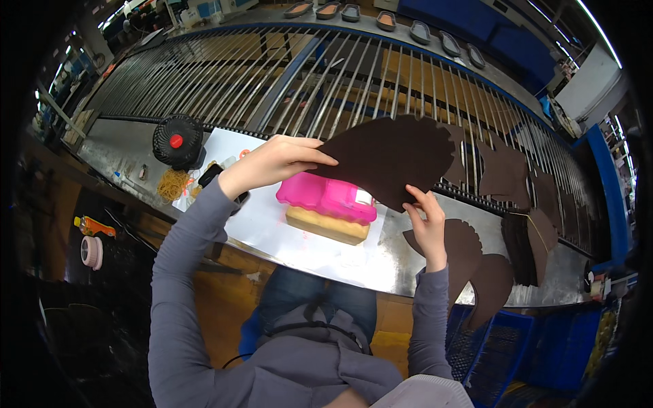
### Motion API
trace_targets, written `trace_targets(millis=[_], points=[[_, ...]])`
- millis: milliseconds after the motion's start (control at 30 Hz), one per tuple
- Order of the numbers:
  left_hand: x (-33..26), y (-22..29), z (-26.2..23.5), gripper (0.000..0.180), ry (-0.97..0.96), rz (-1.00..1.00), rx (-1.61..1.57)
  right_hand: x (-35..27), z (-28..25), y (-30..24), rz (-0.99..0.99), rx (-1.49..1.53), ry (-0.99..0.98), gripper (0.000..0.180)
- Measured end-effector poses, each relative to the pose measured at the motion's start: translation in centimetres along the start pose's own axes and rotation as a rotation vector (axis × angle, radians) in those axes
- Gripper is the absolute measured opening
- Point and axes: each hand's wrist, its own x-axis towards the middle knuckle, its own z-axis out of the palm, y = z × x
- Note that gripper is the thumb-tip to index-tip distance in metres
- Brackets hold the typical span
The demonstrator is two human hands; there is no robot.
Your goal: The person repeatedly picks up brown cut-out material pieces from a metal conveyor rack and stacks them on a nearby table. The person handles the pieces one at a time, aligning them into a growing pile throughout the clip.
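Between my two hands hangs a flat dark brown cut piece [394, 156] with a notched edge, leather-like. My left hand [286, 160] pinches its left end, thumb and fingers closed on it. The fingers of my right hand [427, 221] grip its lower edge near the right end. Below the piece, a bright pink block with a wavy edge [320, 194] sits on a beige block [326, 226], partly covered by the brown piece. Both blocks rest on a white sheet [265, 234] on the metal table.
More brown pieces [459, 248] lie to the right, beside a banded bundle [527, 248]. A black fan [177, 141] and rubber bands [173, 184] stand at left. Behind runs a roller conveyor [286, 81]; shoe-shaped trays [386, 21] line the back. Blue crates [544, 350] are at lower right.
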Motion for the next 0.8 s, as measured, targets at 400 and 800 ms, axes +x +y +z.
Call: trace_targets(millis=[400, 800], points=[[7.5, -0.1, 6.3, 0.04, -0.226, 0.254, -0.102, -7.6, -4.5, 1.9, 0.247, -0.073, 0.246, 0.04], [17.0, 1.9, 8.7, 0.036, -0.272, 0.423, -0.021, -5.8, -14.8, -1.3, 0.164, 0.141, 0.541, 0.064]])
